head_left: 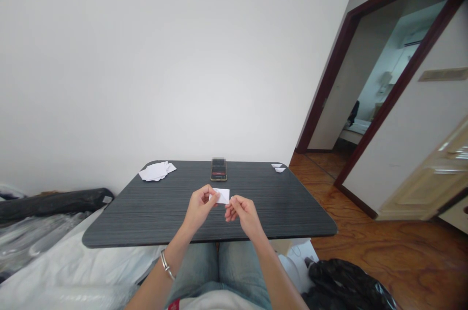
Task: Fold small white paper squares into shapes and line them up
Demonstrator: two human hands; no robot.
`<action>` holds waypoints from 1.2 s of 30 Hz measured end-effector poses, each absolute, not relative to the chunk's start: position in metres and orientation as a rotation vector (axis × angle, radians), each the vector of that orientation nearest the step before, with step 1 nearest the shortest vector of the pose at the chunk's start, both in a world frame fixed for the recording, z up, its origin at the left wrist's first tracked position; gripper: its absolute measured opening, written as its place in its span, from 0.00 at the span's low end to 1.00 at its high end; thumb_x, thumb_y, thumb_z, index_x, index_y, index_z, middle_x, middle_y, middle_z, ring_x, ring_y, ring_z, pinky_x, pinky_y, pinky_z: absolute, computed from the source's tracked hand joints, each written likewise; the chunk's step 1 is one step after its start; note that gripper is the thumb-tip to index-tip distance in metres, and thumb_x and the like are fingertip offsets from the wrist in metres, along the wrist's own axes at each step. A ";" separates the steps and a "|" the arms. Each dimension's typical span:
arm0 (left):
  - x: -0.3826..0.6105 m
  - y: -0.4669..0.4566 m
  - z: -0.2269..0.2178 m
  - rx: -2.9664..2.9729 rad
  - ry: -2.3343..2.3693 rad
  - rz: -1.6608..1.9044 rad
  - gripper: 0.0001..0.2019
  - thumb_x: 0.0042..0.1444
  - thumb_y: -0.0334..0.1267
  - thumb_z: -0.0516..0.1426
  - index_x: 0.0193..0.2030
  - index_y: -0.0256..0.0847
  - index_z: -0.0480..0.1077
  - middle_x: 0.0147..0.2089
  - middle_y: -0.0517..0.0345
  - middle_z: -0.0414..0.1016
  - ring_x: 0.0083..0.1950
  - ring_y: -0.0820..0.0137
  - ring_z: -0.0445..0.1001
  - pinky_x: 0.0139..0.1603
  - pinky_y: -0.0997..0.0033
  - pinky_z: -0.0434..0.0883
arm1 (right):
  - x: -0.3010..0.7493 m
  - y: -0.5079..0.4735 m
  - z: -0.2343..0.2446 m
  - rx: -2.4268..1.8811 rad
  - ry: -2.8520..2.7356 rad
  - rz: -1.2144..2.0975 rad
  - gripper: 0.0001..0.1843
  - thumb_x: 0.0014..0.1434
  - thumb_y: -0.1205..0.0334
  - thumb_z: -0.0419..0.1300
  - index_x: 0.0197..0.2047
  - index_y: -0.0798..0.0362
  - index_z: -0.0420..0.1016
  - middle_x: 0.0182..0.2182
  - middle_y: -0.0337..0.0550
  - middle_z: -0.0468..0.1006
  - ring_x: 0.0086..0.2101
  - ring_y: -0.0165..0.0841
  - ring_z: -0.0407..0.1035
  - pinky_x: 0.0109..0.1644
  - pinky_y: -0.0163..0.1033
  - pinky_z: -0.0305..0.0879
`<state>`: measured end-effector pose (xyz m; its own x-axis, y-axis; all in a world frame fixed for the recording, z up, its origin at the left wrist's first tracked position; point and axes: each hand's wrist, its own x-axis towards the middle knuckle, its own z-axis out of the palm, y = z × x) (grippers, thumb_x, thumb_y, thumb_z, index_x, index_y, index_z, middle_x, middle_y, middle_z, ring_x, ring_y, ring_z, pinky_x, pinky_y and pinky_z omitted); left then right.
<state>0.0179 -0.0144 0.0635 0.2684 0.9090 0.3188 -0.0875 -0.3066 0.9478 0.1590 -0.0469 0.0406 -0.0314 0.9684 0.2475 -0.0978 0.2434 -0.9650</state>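
Observation:
A small white piece of paper [223, 195] with a fold line across it is held up above the dark table. My left hand [200, 206] pinches its left side between thumb and fingers. At the lower right corner of the paper is my right hand [244, 212], fingers curled and the thumb against them, seemingly gripping that corner. Two small folded white papers [279, 170] lie at the far right of the table. On the far left is a loose pile of white paper sheets [156, 171].
A phone [218, 169] sits at the back middle of the dark table [146, 217], close to the white wall. Black plastic bags [347, 285] are on the floor at right. Plastic-wrapped things [44, 237] lie to the left. A doorway [351, 86] stands beyond at right.

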 end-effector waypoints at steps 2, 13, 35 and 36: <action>0.017 -0.014 0.065 1.540 0.798 1.234 0.11 0.46 0.40 0.58 0.22 0.37 0.60 0.21 0.65 0.66 0.23 0.77 0.63 0.24 0.78 0.61 | 0.159 -0.047 0.041 -0.925 -1.279 1.088 0.18 0.54 0.50 0.52 0.25 0.57 0.68 0.16 0.38 0.71 0.16 0.25 0.65 0.18 0.29 0.56; 0.020 -0.020 0.067 1.525 0.745 1.170 0.12 0.46 0.40 0.58 0.24 0.37 0.58 0.21 0.65 0.66 0.23 0.78 0.64 0.26 0.78 0.63 | 0.156 -0.050 0.046 -0.953 -1.257 1.056 0.16 0.51 0.53 0.57 0.20 0.55 0.63 0.14 0.35 0.69 0.15 0.24 0.62 0.18 0.28 0.56; 0.016 -0.022 0.081 1.380 0.805 1.111 0.12 0.41 0.39 0.61 0.29 0.33 0.67 0.23 0.59 0.72 0.23 0.76 0.68 0.24 0.77 0.64 | 0.155 -0.055 0.052 -0.947 -1.280 1.100 0.15 0.49 0.54 0.58 0.20 0.54 0.62 0.14 0.35 0.69 0.14 0.23 0.61 0.18 0.27 0.59; 0.016 -0.022 0.081 1.379 0.808 1.110 0.12 0.40 0.39 0.61 0.29 0.33 0.67 0.23 0.59 0.72 0.23 0.76 0.68 0.24 0.77 0.64 | 0.155 -0.055 0.051 -0.945 -1.281 1.098 0.15 0.49 0.54 0.58 0.20 0.54 0.62 0.14 0.35 0.69 0.14 0.23 0.61 0.18 0.27 0.58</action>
<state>0.0163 -0.0222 0.0811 0.3195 0.9329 0.1659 -0.1288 -0.1307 0.9830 0.1554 -0.0546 0.0514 -0.0314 0.9695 0.2431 -0.0924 0.2394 -0.9665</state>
